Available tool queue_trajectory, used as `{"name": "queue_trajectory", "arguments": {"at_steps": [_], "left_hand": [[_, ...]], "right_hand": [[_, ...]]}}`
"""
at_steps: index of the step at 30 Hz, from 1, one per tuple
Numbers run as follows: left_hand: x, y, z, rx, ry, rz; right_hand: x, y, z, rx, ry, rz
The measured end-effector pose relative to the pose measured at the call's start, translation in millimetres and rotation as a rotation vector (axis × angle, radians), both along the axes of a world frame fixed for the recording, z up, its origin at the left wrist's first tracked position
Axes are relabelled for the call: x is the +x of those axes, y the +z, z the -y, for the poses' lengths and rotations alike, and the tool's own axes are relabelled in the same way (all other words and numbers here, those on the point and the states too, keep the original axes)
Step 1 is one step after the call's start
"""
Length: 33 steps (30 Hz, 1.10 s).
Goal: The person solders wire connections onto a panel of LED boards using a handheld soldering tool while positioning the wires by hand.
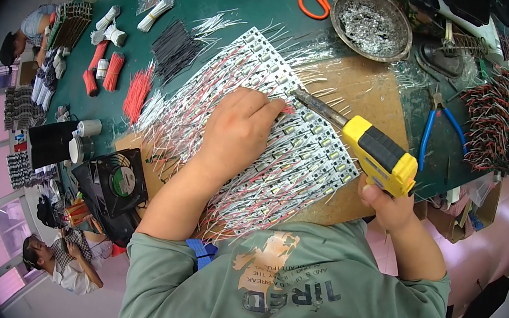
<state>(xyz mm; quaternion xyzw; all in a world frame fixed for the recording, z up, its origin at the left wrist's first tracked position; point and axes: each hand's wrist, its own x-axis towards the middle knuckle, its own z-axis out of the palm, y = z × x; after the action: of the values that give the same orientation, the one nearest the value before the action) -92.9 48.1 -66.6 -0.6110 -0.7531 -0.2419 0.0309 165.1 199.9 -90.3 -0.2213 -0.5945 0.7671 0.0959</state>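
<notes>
A large white panel of small LED circuit boards lies at an angle in front of me, with many thin red and white wires across it. My left hand rests over the panel, its fingers pinched around a short red wire that shows at the fingertips. In my right hand is a yellow and black soldering gun, gripped by its handle. Its metal tip reaches the panel just beyond my left fingertips. Whether the tip touches a board I cannot tell.
Brown board lies under the panel. Beyond are a metal bowl of solder scraps, orange-handled scissors and blue pliers. Bundles of black wires and red wires lie left, near a fan. Other people sit farther left.
</notes>
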Motion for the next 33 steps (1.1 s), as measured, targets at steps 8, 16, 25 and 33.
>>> {"name": "queue_trajectory", "arguments": {"at_steps": [8, 16, 25, 33], "left_hand": [[1.4, -8.9, -0.8, 0.000, 0.001, -0.024], [1.5, -8.5, 0.6, -0.001, 0.004, -0.038], [0.8, -9.5, 0.7, 0.022, -0.001, -0.032], [-0.2, -11.9, 0.8, 0.013, -0.020, -0.028]], "right_hand": [[-3.4, 6.2, -0.8, -0.077, -0.005, 0.042], [-7.1, 8.9, -1.4, -0.023, 0.009, 0.076], [-1.7, 0.2, -4.8, -0.015, 0.049, 0.083], [1.3, -3.1, -1.8, 0.030, 0.010, 0.104]]}}
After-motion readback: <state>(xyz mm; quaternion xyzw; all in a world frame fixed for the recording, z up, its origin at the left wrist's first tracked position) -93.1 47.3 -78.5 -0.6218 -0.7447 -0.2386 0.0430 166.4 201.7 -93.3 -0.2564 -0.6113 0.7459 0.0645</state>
